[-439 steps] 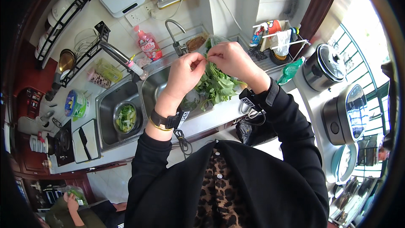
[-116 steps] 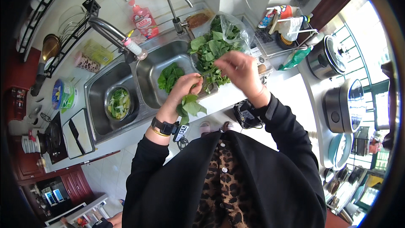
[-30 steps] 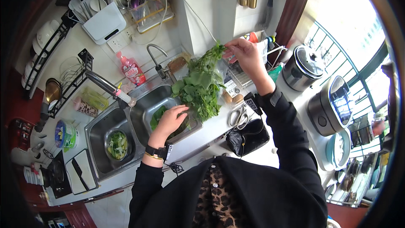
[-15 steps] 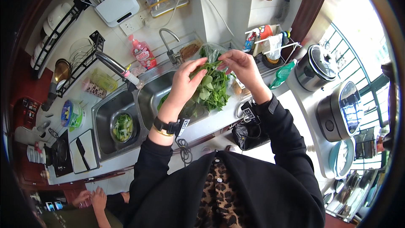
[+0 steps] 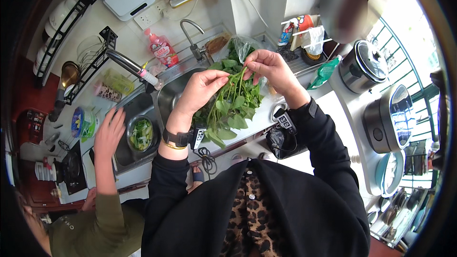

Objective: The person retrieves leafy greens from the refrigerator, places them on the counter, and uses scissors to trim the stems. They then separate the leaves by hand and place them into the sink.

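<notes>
Long-stemmed leafy greens (image 5: 233, 107) hang in front of me over the front edge of the sink, leaves drooping downward. My right hand (image 5: 273, 74) pinches the bunch by its stems between thumb and fingers. Close by on its left, my left hand (image 5: 203, 90) has thumb and forefinger together at the stems; the exact point it grips is partly hidden. Behind the bunch, a clear plastic bag (image 5: 244, 47) lies on the counter with more dark greens beside it.
A co-worker's hand (image 5: 109, 131) reaches in at the left, beside a metal bowl (image 5: 129, 135) of cut greens in the sink (image 5: 124, 162). Faucets (image 5: 195, 50) and a pink soap bottle (image 5: 162, 50) stand behind. Cookers (image 5: 364, 66) line the right counter. A dark blurred shape (image 5: 343, 7) appears upper right.
The greens between my hands have come forward and lower, spreading out. The co-worker has leaned in and stretched a hand toward the left sink. A dark blurred shape has appeared at upper right.
</notes>
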### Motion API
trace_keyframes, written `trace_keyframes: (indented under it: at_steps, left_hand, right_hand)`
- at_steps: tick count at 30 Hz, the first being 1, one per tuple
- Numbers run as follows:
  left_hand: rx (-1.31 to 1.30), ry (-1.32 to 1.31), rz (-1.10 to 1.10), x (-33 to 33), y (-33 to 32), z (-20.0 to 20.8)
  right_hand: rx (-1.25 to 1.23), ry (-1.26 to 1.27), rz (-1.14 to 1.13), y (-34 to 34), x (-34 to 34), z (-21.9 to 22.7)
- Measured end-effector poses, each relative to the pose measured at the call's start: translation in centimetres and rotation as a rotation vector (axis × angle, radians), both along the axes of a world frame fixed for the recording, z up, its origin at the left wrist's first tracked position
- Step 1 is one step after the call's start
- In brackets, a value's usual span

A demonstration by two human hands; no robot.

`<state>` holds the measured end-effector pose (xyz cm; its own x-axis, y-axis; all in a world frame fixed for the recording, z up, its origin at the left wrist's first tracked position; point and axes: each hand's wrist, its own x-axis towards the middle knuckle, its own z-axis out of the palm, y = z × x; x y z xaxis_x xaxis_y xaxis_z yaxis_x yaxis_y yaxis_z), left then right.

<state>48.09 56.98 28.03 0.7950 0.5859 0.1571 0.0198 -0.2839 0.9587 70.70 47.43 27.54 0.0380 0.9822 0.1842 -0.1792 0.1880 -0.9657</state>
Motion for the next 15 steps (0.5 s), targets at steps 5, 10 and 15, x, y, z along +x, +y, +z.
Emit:
trace_keyframes:
  at_steps: [5,10,15]
  left_hand:
    - [0.178,0.119,-0.016,-0.9,0.3,1.5]
    - [0.369,0.192,-0.075,-1.2,0.3,2.1]
    - [0.697,0.106,-0.046,-0.5,-0.1,1.6]
  right_hand:
    - [-0.009,-0.061,0.050,0.9,-0.8,0.4]
    - [-0.041,-0.117,0.111,1.5,-0.8,0.7]
    - [-0.042,-0.111,0.148,1.5,-0.3,0.7]
